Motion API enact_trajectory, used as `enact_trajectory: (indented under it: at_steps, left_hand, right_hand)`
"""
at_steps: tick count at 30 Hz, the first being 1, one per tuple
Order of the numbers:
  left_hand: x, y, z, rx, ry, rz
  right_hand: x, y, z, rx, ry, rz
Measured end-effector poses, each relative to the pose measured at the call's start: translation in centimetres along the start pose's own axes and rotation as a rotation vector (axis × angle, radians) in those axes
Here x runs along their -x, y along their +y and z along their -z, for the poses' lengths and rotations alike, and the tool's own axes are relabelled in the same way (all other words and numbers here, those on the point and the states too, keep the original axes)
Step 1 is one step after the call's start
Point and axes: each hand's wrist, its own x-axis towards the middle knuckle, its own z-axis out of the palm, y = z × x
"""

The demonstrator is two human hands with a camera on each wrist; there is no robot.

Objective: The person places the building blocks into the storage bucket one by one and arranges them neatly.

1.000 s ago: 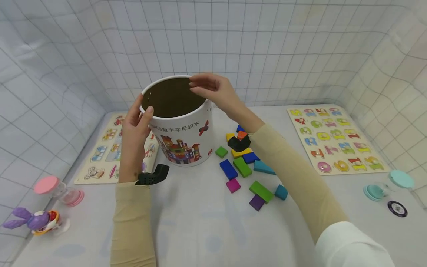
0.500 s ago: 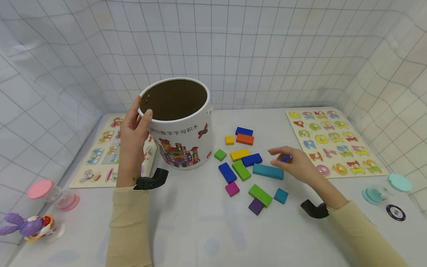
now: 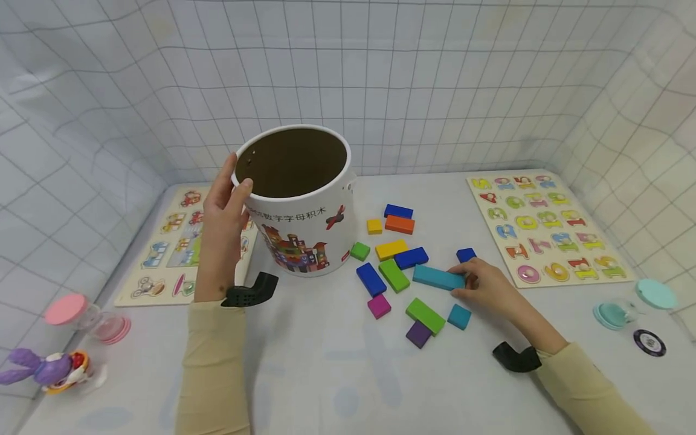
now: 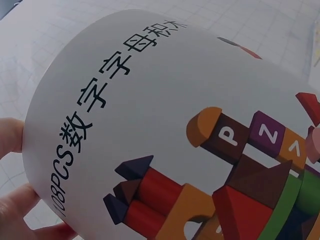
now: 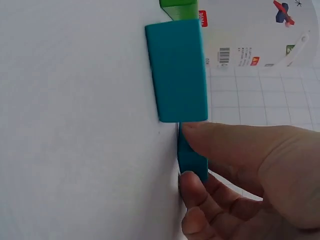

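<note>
Left-hand fingers (image 3: 237,192) grip the bucket (image 3: 304,226) near its rim. Right of the bucket, the right hand (image 3: 486,287) pinches 1 long teal block (image 3: 435,277).

"108PCS数字字母积木" on the bucket (image 3: 304,232), "P" and "Z" on its castle picture (image 4: 230,142), numerals on the right puzzle board (image 3: 549,232).

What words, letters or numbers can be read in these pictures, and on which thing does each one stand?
"108PCS数字字母积木": on the white bucket, below its rim.
"P": on a block printed on the bucket.
"Z": on the printed block beside it.
"11": on the number board, nearest row.
"16": same row, beside "11".
Too small or blurred: print beside the barcode, and marks on the black disc.
</note>
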Motion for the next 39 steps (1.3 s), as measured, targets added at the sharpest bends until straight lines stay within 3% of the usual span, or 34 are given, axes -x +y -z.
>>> enact_trajectory:
  at_steps: [5, 8, 14, 18, 22, 27, 30, 33, 36, 39]
  left_hand:
    - [0.1, 0.1, 0.1, -0.018, -0.011, 0.005]
    - [0.1, 0.1, -0.1, -0.012, -0.019, 0.003]
    - [-0.1, 0.1, -0.2, -0.002, -0.004, -0.012]
    - [-0.1, 0.0, -0.3, -0.016, 0.009, -0.004]
    - [-0.1, -0.2, -0.2, -0.047, 0.032, 0.013]
    - [-0.1, -0.2, 0.0, -0.063, 0.043, 0.011]
    - [0.0, -0.3, 0.0, -0.054, 0.042, 0.011]
    - [0.0, -0.4, -0.1, -0.054, 0.046, 0.015]
    - [0.0, -0.4, -0.1, -0.063, 0.049, 0.015]
    - [0.0, -0.3, 0.0, -0.064, 0.056, 0.006]
  right_hand:
    - [-0.3, -0.2, 0.9, -0.019, -0.030, 0.039]
    - [-0.4, -1.1, 2.2, -0.128, -0.067, 0.100]
    - [-1.4, -4.6, 5.9, -0.282, -0.121, 0.249]
    - [-2.8, -7.2, 8.0, -0.281, -0.110, 0.349]
    - [-4.7, -10.1, 9.8, -0.435, -0.038, 0.430]
    - [-8.4, -14.1, 10.3, -0.802, 0.082, 0.359]
    - [-11.3, -16.0, 9.3, -0.970, 0.083, 0.316]
    - [-13.6, -17.4, 8.0, -0.991, 0.041, 0.223]
    - [-15.0, -18.3, 7.0, -0.893, 0.022, 0.160]
    - [-15.7, -19.1, 6.7, -0.799, 0.036, 0.158]
